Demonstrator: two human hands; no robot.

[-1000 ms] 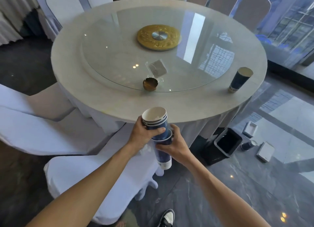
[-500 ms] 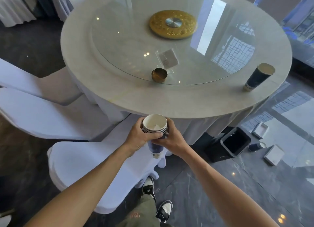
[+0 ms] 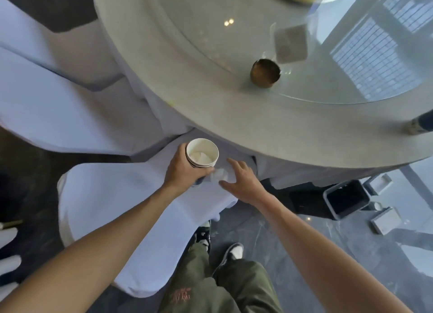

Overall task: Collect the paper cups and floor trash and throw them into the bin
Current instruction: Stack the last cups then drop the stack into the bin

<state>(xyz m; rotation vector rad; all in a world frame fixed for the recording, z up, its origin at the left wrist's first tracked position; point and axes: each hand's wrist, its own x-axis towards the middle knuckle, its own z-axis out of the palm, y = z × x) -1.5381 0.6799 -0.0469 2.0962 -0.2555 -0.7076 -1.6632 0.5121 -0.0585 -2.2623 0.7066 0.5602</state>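
My left hand [image 3: 185, 170] grips a nested stack of blue paper cups [image 3: 202, 152] with white insides, held upright just below the table's edge. Something pale lies in the top cup. My right hand [image 3: 241, 179] is off the stack, fingers spread, just to its right above the chair seat. A crumpled white scrap [image 3: 219, 174] shows between the two hands. Another blue paper cup [image 3: 419, 125] stands on the table at the right edge of the view. The dark bin [image 3: 346, 199] stands open on the floor at the right.
The round table [image 3: 257, 129] carries a glass turntable, a small brass bowl [image 3: 265, 72] and a clear card holder [image 3: 290, 43]. White-covered chairs [image 3: 98, 207] stand left and below. Flat white boxes [image 3: 385, 221] lie on the floor beside the bin. My shoes and green trousers show below.
My right hand has let go of the cup stack and opened beside it. The stack is pushed together and shorter. The view has tilted down and moved closer to the table's edge.
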